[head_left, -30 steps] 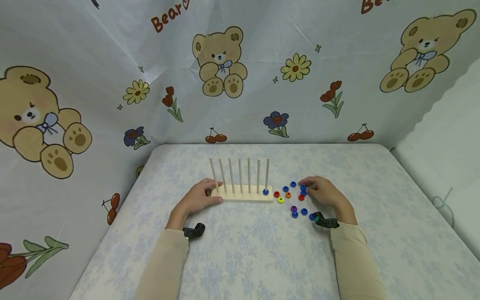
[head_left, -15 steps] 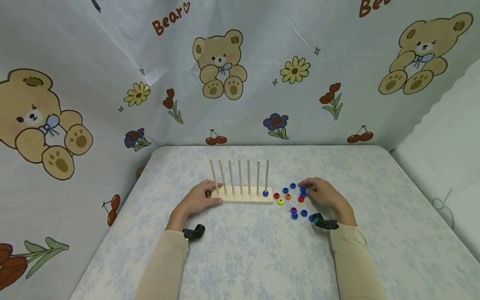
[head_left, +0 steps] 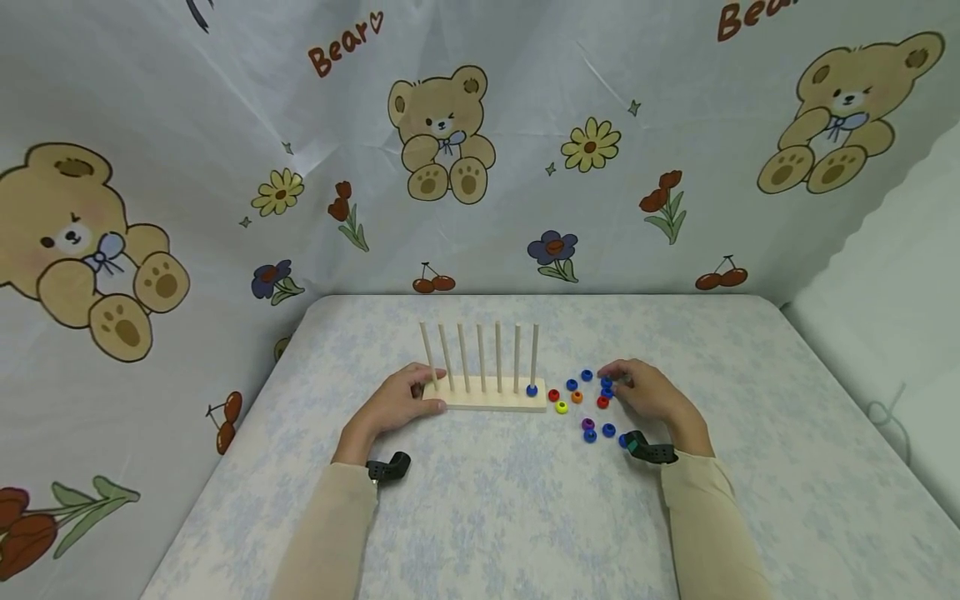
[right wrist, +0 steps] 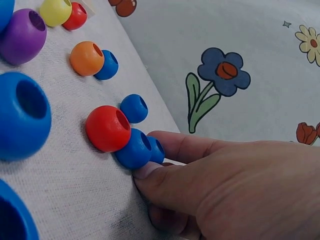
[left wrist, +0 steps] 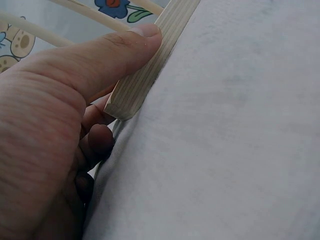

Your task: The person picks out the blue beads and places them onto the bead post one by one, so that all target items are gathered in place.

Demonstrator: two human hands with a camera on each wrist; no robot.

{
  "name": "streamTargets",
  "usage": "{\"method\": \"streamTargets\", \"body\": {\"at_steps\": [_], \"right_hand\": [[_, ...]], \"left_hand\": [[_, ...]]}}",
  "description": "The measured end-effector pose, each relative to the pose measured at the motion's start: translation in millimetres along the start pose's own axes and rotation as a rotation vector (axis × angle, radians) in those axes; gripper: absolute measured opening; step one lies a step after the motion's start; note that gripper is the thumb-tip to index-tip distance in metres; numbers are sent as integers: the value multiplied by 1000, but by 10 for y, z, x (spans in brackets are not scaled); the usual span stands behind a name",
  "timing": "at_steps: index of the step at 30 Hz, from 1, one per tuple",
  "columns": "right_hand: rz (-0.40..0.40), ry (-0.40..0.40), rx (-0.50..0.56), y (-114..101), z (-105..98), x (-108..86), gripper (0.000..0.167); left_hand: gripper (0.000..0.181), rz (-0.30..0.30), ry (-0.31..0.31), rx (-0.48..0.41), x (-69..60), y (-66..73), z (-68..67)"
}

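A pale wooden peg rack (head_left: pixel 483 396) with several upright pegs stands on the table. My left hand (head_left: pixel 393 404) grips its left end, the thumb along the front edge and other fingers behind. One blue bead (head_left: pixel 532 390) sits at the foot of the rightmost peg. Over on the right, my right hand (head_left: pixel 647 390) has thumb and index finger around a blue bead (right wrist: pixel 156 150), partly hidden by another blue bead (right wrist: pixel 134 150) near the thumb tip. A red bead (right wrist: pixel 108 128) touches that nearer bead.
Loose beads lie between rack and right hand: an orange bead (head_left: pixel 577 397), a yellow bead (head_left: pixel 562 407), a red bead (head_left: pixel 553 395), a purple bead (head_left: pixel 588 424) and several blue ones. A bear-print cloth (head_left: pixel 495 242) hangs behind the table (head_left: pixel 480 517).
The head view has tilted slightly, so the whole scene sits a little lower in it. Both hands, the rack and the beads keep their places relative to one another.
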State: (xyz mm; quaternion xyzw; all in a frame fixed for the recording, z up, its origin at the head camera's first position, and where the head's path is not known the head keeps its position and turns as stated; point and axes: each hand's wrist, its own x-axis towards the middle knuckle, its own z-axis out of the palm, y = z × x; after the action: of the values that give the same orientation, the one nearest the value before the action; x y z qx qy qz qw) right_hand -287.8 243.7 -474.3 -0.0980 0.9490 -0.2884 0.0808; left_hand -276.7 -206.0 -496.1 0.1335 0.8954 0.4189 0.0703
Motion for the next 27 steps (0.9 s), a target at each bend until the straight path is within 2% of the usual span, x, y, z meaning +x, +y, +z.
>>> {"method": "streamTargets", "body": {"at_steps": [21,27], "right_hand": [[-45,21,3,39,19,9,25],[-9,34,8,24,-22,-27,26]], "left_hand": [[51,4,-8,-5,13,-26,5],[53,10,-5,-5,12,-27,6]]}}
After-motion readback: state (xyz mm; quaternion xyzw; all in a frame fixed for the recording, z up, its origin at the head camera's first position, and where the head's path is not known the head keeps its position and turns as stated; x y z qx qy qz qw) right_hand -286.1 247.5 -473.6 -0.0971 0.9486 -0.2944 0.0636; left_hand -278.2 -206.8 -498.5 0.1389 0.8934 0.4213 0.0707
